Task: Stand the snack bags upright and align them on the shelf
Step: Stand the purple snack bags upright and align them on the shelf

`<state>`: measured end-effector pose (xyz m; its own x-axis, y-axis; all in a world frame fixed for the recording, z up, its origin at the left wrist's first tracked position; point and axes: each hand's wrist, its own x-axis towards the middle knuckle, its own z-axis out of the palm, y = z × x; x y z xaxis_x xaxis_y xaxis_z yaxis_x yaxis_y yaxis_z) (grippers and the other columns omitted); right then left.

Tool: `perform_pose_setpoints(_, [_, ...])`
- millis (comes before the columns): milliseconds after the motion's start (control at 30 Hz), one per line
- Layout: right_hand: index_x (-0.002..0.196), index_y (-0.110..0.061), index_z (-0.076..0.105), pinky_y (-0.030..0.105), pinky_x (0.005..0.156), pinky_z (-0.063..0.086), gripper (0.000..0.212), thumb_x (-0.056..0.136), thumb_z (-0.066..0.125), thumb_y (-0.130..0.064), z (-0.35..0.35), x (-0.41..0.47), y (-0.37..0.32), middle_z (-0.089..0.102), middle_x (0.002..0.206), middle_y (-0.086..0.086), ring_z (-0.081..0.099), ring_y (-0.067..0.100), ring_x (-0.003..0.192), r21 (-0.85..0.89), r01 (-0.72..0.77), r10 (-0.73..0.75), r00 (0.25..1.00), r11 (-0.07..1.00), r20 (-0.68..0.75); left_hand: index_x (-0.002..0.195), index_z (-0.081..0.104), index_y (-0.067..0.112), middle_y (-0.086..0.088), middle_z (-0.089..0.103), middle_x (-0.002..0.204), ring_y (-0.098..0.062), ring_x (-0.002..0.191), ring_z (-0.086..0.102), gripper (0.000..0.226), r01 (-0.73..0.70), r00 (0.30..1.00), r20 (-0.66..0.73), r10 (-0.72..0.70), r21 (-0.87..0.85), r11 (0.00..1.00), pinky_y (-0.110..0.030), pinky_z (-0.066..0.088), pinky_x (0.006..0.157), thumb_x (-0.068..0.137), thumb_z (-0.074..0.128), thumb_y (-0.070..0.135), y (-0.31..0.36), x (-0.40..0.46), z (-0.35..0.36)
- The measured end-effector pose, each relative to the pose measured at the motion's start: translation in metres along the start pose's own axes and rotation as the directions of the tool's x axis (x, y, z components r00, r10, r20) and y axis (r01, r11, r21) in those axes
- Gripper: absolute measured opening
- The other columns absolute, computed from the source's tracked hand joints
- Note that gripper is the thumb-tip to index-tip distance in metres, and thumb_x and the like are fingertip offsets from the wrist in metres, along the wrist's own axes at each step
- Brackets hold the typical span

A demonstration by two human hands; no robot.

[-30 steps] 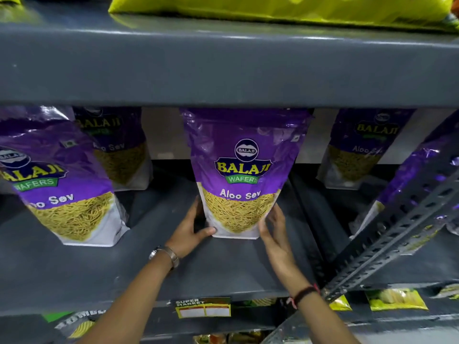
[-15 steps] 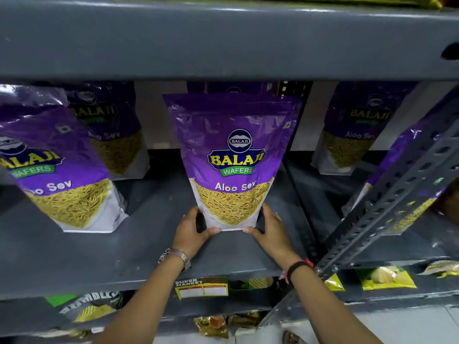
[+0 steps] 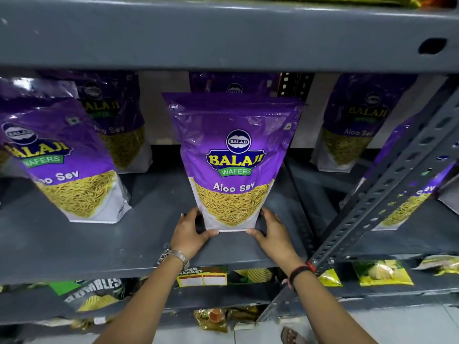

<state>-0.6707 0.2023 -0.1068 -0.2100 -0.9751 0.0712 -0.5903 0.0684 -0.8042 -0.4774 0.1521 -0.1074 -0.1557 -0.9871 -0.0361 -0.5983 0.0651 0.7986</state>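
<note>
A purple Aloo Sev snack bag (image 3: 233,155) stands upright in the middle of the grey shelf (image 3: 124,247). My left hand (image 3: 190,233) grips its bottom left corner and my right hand (image 3: 272,233) grips its bottom right corner, thumbs under the front edge. Another purple bag (image 3: 233,83) stands right behind it, mostly hidden. A tilted purple bag (image 3: 64,160) stands at the front left, with one more (image 3: 116,120) behind it.
More purple bags stand on the neighbouring shelf, one at the back (image 3: 357,122) and one at the far right (image 3: 407,194) behind a slanted perforated metal upright (image 3: 387,192). The shelf above (image 3: 223,36) hangs low. Yellow snack packs (image 3: 382,273) lie on the shelf below.
Both hands have drawn the middle bag toward the shelf's front edge and gripped its bottom corners. The view has dropped, showing more of the bag behind it.
</note>
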Motion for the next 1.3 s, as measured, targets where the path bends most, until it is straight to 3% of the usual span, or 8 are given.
perform_pose_setpoints(433, [0.132,-0.014,0.036,0.033,0.101,0.034,0.068,0.074,0.071,-0.015,-0.006,-0.004,-0.003,0.049,0.135,0.01,0.039,0.028,0.127,0.014,-0.037,0.036,0.998,0.999,0.045,0.123,0.043,0.015,-0.012,0.055,0.126,-0.029,0.117,0.048,0.064,-0.011,1.0,0.027,0.01,0.01,1.0,-0.041,0.044,0.096,0.068,0.074,0.024,0.001,-0.003,0.0])
perform_pose_setpoints(633, [0.119,-0.015,0.046,0.01,0.097,0.027,0.047,0.078,0.067,-0.016,0.007,-0.045,-0.019,0.052,0.117,0.006,0.042,0.009,0.113,-0.024,0.186,-0.18,0.897,0.982,-0.405,0.133,0.033,0.014,0.01,0.042,0.127,-0.008,0.118,0.04,0.071,-0.097,0.988,-0.139,0.068,-0.217,0.971,-0.02,0.032,0.096,0.073,0.07,0.013,-0.007,-0.017,-0.02])
perform_pose_setpoints(767, [0.109,-0.015,0.051,0.006,0.094,0.028,0.028,0.081,0.057,-0.011,0.047,-0.048,-0.057,0.057,0.104,0.004,0.043,0.005,0.104,-0.078,0.373,-0.381,0.892,0.925,-0.243,0.112,0.05,-0.002,-0.006,0.053,0.112,-0.025,0.106,0.053,0.043,-0.222,0.886,-0.45,0.112,-0.198,0.955,-0.006,0.037,0.087,0.073,0.067,-0.001,-0.029,-0.023,-0.068])
perform_pose_setpoints(933, [0.119,-0.011,0.05,0.017,0.096,0.032,0.033,0.087,0.054,-0.011,0.122,-0.021,-0.109,0.058,0.116,0.014,0.049,0.015,0.112,-0.012,0.355,-0.355,0.933,0.935,-0.05,0.114,0.044,-0.001,-0.027,0.041,0.112,-0.042,0.096,0.049,0.043,-0.13,0.636,-0.771,-0.005,-0.114,0.985,-0.046,0.039,0.091,0.076,0.062,-0.001,-0.09,-0.028,-0.146])
perform_pose_setpoints(1033, [0.133,-0.009,0.036,0.024,0.104,0.028,0.06,0.081,0.064,-0.019,0.173,0.004,-0.135,0.044,0.136,0.014,0.041,0.024,0.128,0.062,0.155,-0.159,0.985,0.986,0.069,0.132,0.029,0.002,-0.03,0.033,0.129,-0.044,0.115,0.04,0.079,-0.021,0.77,-0.636,-0.045,-0.095,0.995,-0.049,0.032,0.102,0.066,0.074,0.004,-0.13,-0.013,-0.196])
perform_pose_setpoints(1133, [0.137,-0.01,0.025,0.017,0.102,0.026,0.089,0.068,0.077,-0.03,0.212,0.027,-0.154,0.037,0.142,0.007,0.033,0.023,0.133,0.068,0.045,-0.057,0.981,0.997,0.184,0.14,0.007,0.005,-0.019,0.021,0.149,-0.033,0.138,0.02,0.118,0.022,0.972,-0.235,-0.018,0.016,1.0,-0.049,0.016,0.114,0.052,0.084,0.024,-0.156,0.019,-0.234])
perform_pose_setpoints(1200, [0.129,-0.011,0.034,0.001,0.084,0.03,0.087,0.058,0.083,-0.029,0.227,0.036,-0.16,0.047,0.126,0.0,0.043,0.024,0.123,0.105,0.029,-0.046,0.985,0.994,0.165,0.141,0.006,0.015,-0.005,0.024,0.15,-0.024,0.139,0.019,0.118,-0.007,1.0,-0.023,0.007,0.012,1.0,-0.05,0.004,0.114,0.052,0.081,0.033,-0.162,0.035,-0.244])
perform_pose_setpoints(1300, [0.115,-0.013,0.043,0.02,0.074,0.035,0.072,0.058,0.083,-0.029,0.237,0.04,-0.166,0.055,0.117,0.006,0.05,0.026,0.111,0.056,-0.007,0.002,0.996,0.998,0.091,0.135,0.024,0.021,-0.003,0.042,0.142,-0.02,0.134,0.03,0.092,-0.011,0.998,0.064,0.008,0.044,0.999,-0.048,-0.004,0.114,0.06,0.077,0.032,-0.163,0.046,-0.241])
